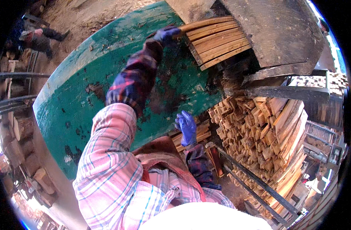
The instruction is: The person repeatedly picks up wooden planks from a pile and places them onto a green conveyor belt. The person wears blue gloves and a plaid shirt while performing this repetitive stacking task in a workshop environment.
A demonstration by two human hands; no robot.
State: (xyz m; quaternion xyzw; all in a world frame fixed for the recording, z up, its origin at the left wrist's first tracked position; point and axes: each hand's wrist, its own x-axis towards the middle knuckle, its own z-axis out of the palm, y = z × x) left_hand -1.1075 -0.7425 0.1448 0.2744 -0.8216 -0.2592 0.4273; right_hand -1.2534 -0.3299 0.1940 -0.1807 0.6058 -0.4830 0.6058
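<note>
My left hand [168, 35], in a blue-purple glove, is stretched across the green table [106, 57], closed on the left end of a wooden strip [198, 25]. That strip is the farthest in a row of several wooden strips [218, 43] lying side by side. Its held end sticks out to the left beyond the others. My right hand [186, 127], gloved alike, hovers by the table's near edge with its fingers loosely bent and apart. Nothing shows in it. A few more wooden strips [201, 132] lie just beside and below it.
A large stack of cut wood [260, 134] rises at the right, behind dark metal bars [256, 178]. A worn brown board [279, 34] covers the far right. At the far left a person [39, 38] is near metal rails, with wood pieces [43, 180] farther down.
</note>
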